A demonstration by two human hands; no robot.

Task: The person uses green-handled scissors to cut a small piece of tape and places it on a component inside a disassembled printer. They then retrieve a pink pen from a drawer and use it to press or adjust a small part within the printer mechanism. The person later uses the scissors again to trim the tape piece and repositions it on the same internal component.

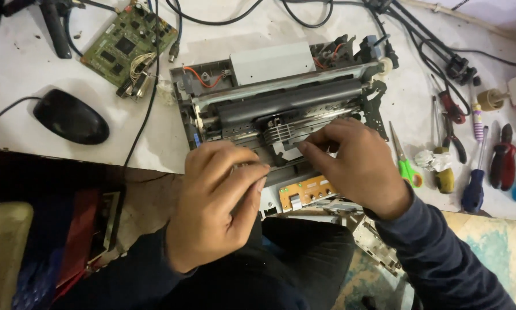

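Note:
An opened grey printer chassis (269, 63) lies on the white table with its black roller (286, 99) exposed. My left hand (215, 201) pinches something small and thin at the chassis front edge; I cannot tell what it is. The fingertips of my right hand (355, 163) press on a white part beside the black print carriage (281, 131). A small orange circuit board (304, 192) hangs at the front under my right hand.
A green circuit board (126, 49) and a black mouse (71, 120) lie to the left. Green-handled scissors (404, 161), pliers (503, 158), screwdrivers (476, 183) and black cables (441, 51) lie to the right. The table edge runs under my wrists.

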